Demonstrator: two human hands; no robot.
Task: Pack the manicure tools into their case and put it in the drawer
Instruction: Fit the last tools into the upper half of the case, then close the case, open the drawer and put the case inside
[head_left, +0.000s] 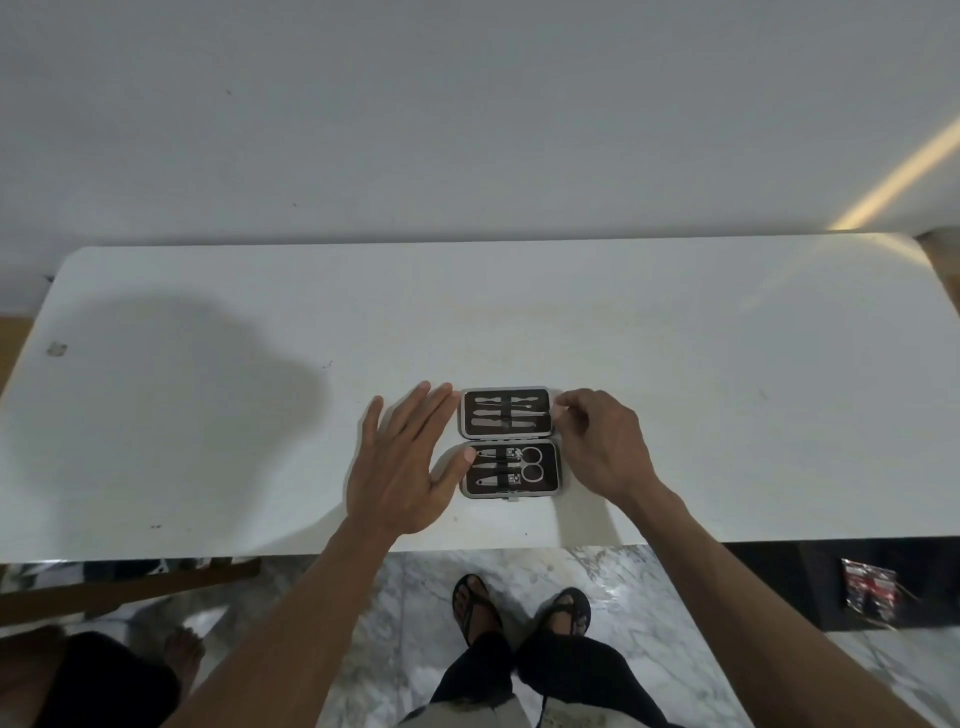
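case: (510, 442) lies open on the table (208, 415), tools strapped in
left hand: (402, 462) your fingers spread flat, thumb steadying it
right hand: (597, 441) your grip pinches the far half's edge, probably to fold it shut

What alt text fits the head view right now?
An open manicure case lies flat on a white table, tools strapped in both halves. The left hand rests open beside it, thumb touching the near half; the right hand pinches the far half's edge.

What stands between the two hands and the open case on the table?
Nothing visible. The left hand lies flat against the left edge of the case, and the right hand's fingers pinch its far right corner.
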